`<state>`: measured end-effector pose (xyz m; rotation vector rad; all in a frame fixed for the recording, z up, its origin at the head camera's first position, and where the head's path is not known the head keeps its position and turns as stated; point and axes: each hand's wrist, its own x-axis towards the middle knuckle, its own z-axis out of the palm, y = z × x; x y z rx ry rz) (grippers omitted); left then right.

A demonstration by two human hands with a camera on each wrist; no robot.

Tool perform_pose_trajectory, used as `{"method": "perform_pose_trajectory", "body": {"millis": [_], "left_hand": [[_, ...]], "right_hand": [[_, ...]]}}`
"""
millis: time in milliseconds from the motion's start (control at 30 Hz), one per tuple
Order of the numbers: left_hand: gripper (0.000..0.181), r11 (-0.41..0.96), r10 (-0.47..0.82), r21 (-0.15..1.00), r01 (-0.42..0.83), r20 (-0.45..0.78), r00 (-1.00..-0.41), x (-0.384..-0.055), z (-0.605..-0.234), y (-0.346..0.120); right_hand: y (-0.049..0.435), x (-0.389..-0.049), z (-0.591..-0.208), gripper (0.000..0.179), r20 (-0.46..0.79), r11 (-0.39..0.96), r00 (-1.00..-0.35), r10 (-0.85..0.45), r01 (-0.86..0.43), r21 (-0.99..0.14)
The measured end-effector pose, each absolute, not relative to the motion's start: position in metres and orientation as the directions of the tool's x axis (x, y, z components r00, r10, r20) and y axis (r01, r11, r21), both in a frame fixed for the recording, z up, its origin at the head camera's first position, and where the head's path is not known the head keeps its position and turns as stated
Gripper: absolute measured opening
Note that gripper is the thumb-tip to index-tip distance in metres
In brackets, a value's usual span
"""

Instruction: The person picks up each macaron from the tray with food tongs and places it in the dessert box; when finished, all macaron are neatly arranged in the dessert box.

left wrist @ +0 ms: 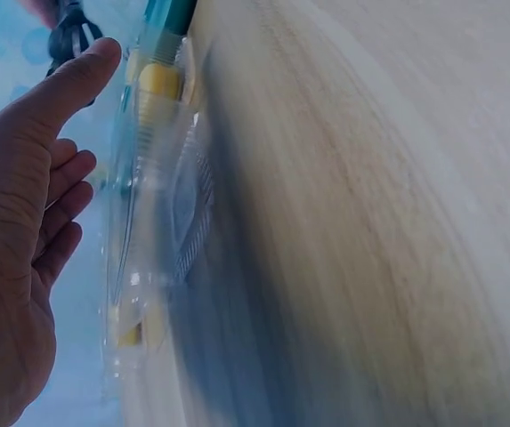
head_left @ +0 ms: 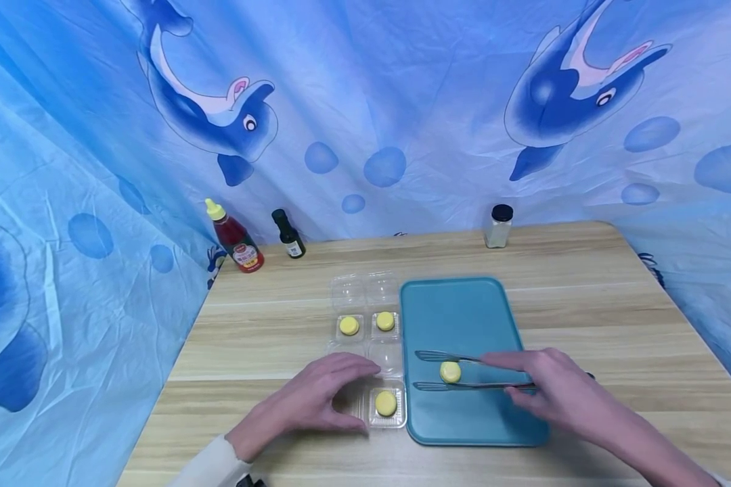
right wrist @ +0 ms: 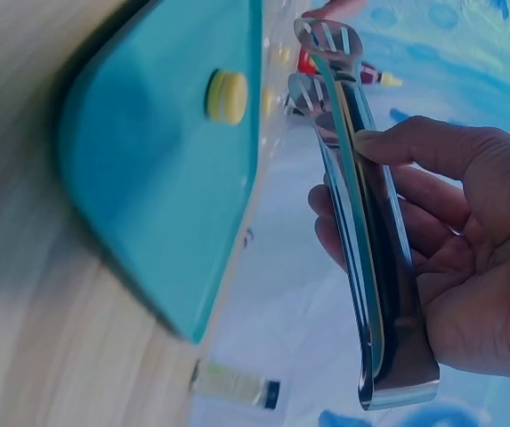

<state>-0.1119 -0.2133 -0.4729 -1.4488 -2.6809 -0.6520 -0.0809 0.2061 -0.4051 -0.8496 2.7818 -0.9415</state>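
Two bottles (head_left: pixel 239 240) and one jar (head_left: pixel 497 233) stand behind the blue tray (head_left: pixel 457 311). I count four macarons (head_left: pixel 450 372): three in the clear pack (head_left: pixel 385 356) beside my spread left grip (head_left: pixel 317 394), one on the tray below tongs (right wrist: pixel 385 276) my right grip (head_left: pixel 554 387) pinches.

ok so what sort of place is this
Probably a makeshift set-up for handling food, not a real kitchen: a dolphin-print sheet hangs behind and beside a wooden table, which bears a tray and a sauce bottle.
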Motion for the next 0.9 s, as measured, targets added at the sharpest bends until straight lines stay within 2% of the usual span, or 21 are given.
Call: {"method": "perform_pose_trajectory", "body": {"millis": [167,367,600,900], "left_hand": [[0.091,0.443,0.763,0.411,0.797,0.293,-0.576,-0.112,-0.474,-0.224],[0.09,0.469,0.713,0.49,0.734,0.28,-0.643,-0.108,-0.476,-0.237],[0.087,0.486,0.701,0.474,0.734,0.29,-0.652,-0.102,-0.479,-0.246],[0.089,0.504,0.688,0.462,0.729,0.296,-0.663,-0.095,-0.484,-0.256]], "right_hand": [[0.218,-0.079,-0.413,0.054,0.041,0.691,-0.882,-0.469,-0.395,-0.606],[0.229,-0.078,-0.425,0.055,0.015,0.701,-0.897,-0.442,-0.355,-0.619],[0.237,-0.079,-0.434,0.052,0.048,0.711,-0.893,-0.447,-0.387,-0.588],[0.24,-0.079,-0.441,0.05,-0.002,0.728,-0.913,-0.408,-0.325,-0.603]]}}
